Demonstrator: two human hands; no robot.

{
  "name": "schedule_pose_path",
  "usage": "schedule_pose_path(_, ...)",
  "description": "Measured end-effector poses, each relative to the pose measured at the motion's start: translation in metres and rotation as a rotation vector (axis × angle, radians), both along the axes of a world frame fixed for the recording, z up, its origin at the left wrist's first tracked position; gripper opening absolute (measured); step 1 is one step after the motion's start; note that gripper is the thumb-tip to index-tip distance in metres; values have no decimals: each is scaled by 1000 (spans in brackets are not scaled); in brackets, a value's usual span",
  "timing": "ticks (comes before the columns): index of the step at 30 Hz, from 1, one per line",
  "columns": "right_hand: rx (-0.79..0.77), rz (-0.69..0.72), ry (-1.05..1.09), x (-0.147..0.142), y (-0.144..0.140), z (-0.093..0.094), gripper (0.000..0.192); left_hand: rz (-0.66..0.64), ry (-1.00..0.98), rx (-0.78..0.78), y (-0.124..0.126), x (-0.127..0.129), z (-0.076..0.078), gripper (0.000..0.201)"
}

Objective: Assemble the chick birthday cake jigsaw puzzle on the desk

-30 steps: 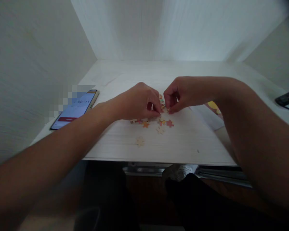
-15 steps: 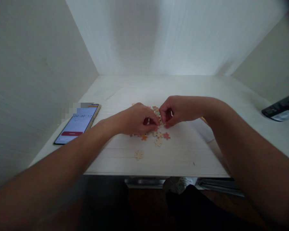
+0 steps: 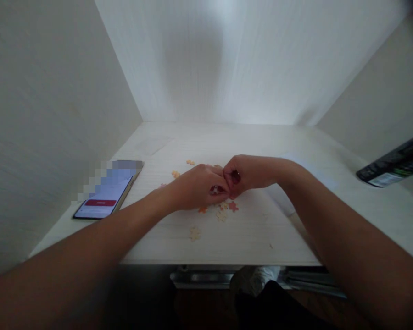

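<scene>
Over the middle of the white table my left hand (image 3: 206, 187) and my right hand (image 3: 242, 175) meet, fingertips touching and curled in a pinch. Small jigsaw pieces are between and under the fingers, mostly hidden by them. A red jigsaw piece (image 3: 233, 206) lies just below the fingertips, with a cream piece (image 3: 221, 216) beside it. An orange piece (image 3: 202, 210) pokes out under my left hand. Nearer the front edge lies a lone pale piece (image 3: 194, 233). Two yellow-orange pieces, one of them farther back (image 3: 190, 162), lie beyond my left wrist.
A phone (image 3: 101, 195) with a lit screen lies at the left, near my left forearm. White paper (image 3: 278, 199) is partly under my right arm. A black cylindrical container (image 3: 392, 160) is at the right. Walls enclose the table (image 3: 165, 247) at the back and sides.
My hands have come together, closing the small gap between their fingertips. The view has tilted slightly, so the table sits lower in the picture.
</scene>
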State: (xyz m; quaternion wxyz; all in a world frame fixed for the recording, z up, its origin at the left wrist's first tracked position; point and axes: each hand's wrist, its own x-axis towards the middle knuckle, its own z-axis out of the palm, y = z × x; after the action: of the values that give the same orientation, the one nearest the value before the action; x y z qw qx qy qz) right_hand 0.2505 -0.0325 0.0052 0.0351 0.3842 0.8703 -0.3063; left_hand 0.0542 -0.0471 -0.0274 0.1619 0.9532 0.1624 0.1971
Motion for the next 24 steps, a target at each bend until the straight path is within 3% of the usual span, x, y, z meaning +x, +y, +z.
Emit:
schedule_pose_path(9,-65,28,64,5,2,2,11,36,58,3,2,-2,-3,15)
schedule_pose_path(15,29,-39,14,8,3,5,9,93,118,9,1,-3,-2,18)
schedule_pose_path(20,77,-42,-23,9,4,4,14,57,167,75,1,-4,1,19)
schedule_pose_path(24,17,-27,-55,10,4,5,18,25,176,85,0,-4,6,20)
